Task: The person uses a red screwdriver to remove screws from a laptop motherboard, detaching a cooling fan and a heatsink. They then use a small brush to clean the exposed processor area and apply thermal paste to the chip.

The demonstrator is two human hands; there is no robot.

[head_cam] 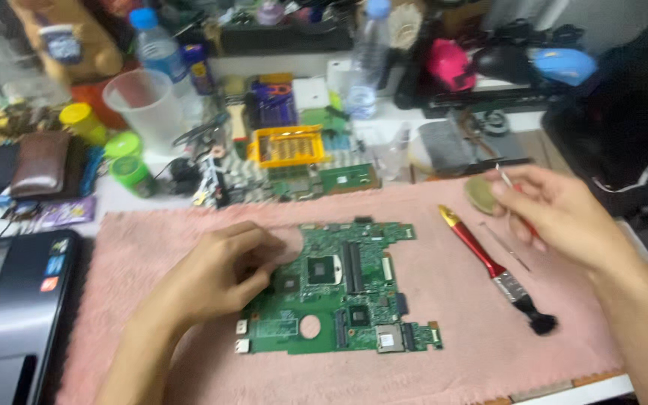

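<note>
A green laptop motherboard (346, 289) lies flat on a pink towel (444, 360) in the middle of the view. My left hand (219, 274) rests on the board's left edge with its fingers curled over it. Raised above the towel at the right, my right hand (556, 214) pinches a thin metal tool with a red handle (515, 202). A red-handled brush with black bristles (496, 270) lies on the towel below that hand. Beside it lies a thin metal pin (505, 246). A round tan disc (480, 193) sits just left of my right fingers.
A black laptop base (9, 307) sits at the left edge. Behind the towel are a yellow parts box (288, 145), green circuit boards (324, 180), a clear plastic cup (142, 105), water bottles (160, 46), green-lidded jars (130, 172) and a brown wallet (39, 161).
</note>
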